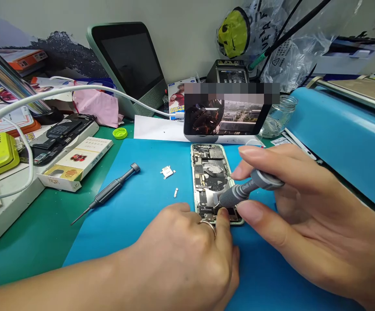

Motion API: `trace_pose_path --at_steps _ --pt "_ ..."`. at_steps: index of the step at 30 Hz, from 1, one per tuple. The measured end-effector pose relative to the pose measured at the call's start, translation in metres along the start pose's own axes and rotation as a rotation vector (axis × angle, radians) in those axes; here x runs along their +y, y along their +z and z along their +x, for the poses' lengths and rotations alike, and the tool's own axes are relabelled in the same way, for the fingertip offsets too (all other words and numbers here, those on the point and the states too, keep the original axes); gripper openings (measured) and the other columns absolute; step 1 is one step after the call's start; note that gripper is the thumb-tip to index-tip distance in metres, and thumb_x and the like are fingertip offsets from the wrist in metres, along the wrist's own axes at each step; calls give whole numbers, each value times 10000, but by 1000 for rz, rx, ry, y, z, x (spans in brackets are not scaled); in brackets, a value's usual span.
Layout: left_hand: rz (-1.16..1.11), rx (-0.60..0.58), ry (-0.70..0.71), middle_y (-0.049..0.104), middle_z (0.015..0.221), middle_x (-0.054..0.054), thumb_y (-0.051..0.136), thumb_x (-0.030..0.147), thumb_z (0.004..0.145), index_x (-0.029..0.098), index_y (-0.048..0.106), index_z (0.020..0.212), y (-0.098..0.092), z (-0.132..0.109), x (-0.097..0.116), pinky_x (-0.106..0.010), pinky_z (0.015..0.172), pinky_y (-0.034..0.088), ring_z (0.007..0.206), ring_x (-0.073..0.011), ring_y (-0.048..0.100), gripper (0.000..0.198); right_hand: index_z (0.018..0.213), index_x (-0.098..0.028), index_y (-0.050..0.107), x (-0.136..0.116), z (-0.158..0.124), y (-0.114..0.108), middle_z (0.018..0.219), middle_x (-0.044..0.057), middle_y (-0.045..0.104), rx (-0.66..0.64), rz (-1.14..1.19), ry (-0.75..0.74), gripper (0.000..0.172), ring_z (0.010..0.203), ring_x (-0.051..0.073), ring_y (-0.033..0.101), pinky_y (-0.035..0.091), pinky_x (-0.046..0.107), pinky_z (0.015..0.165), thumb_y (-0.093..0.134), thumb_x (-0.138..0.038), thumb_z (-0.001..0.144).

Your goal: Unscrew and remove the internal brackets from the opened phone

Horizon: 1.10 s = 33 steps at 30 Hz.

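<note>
An opened smartphone [216, 176] lies on a blue mat [142, 233], its circuit board and inner parts bare. My right hand [313, 207] holds a grey precision screwdriver [234, 195] between thumb and fingers. The screwdriver slants down to the left, its tip at the lower part of the phone. With fingers curled, my left hand [190, 246] grips the phone's lower end, and one fingertip presses beside the screwdriver tip. Left of the phone lie a small metal plate [167, 172] and a tiny metal bracket [176, 192]. Further left rests a second screwdriver [111, 190].
Behind the opened phone, another phone [223, 114] with a lit screen leans upright, a white cable [106, 88] running to it. A smart display [129, 65] and a glass jar [280, 114] stand at the back. A cigarette box [80, 162] lies left, a blue case [346, 142] right.
</note>
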<state>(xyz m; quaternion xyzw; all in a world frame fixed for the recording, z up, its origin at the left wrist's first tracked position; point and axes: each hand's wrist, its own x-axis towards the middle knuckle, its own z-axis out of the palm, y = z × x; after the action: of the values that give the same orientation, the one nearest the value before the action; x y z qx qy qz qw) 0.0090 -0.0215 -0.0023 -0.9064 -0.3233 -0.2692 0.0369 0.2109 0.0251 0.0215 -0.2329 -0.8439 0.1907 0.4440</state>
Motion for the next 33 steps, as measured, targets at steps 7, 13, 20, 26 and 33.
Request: trace_pose_path --at_steps 7,13,20,26,33 --pt "19 123 -14 561 540 27 484 114 930 214 604 712 10 1 1 -388 396 357 382 -179 508 268 1636 -354 545 0 2 1 1413 0 788 -42 29 -6 794 1044 224 770 659 402 954 670 1 937" --pt "16 145 -14 580 552 34 522 111 892 204 607 737 12 0 0 -372 402 334 377 -165 527 200 1601 -338 585 -1 2 -1 1365 15 808 -23 17 -25 738 1098 223 774 667 379 986 689 -23 942" --pt "26 139 -24 572 535 30 525 126 859 210 615 709 11 2 0 -381 386 335 368 -172 522 194 1615 -348 569 2 0 2 1389 -7 805 -26 32 -14 740 1051 173 788 662 299 988 694 -20 964" --pt "39 174 2 594 554 33 588 125 822 200 614 707 13 3 -1 -370 399 327 376 -163 541 139 1622 -341 566 -2 -3 3 1355 6 804 4 45 54 736 1114 188 782 670 306 1021 667 -21 967" --pt "45 184 4 586 552 32 539 129 837 198 647 702 16 3 -2 -379 377 340 374 -167 519 186 1623 -423 537 0 -6 2 1429 -64 778 -26 55 70 730 1104 125 768 612 221 1068 705 -56 1015"
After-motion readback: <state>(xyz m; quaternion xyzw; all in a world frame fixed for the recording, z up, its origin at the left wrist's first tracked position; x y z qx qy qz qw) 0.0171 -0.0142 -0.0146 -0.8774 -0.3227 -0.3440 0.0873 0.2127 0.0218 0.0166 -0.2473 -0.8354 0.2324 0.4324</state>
